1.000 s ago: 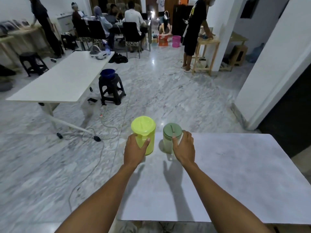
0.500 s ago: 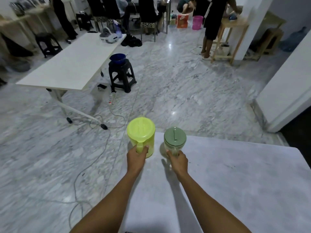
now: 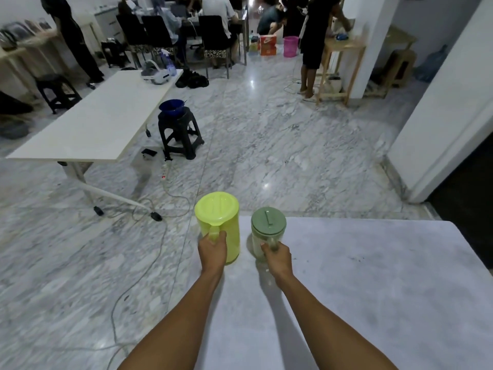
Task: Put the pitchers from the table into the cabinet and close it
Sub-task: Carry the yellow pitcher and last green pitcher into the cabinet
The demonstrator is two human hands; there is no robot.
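A lime-yellow pitcher (image 3: 217,222) with a matching lid stands upright at the far left corner of the grey table (image 3: 373,284). My left hand (image 3: 212,252) is closed around its handle. Right beside it stands a clear pitcher with a sage-green lid (image 3: 268,225), and my right hand (image 3: 277,259) grips its handle. I cannot tell whether either pitcher touches the table. No cabinet is in view.
A long white table (image 3: 98,121) stands to the left, with a black stool (image 3: 178,134) carrying a blue bowl beside it. Cables and a power strip (image 3: 165,174) trail over the marble floor. A white wall corner (image 3: 440,124) rises at the right. Several people are at the back.
Both hands have slid from the pitchers' sides onto their handles and closed there. The view has tilted and shifted slightly.
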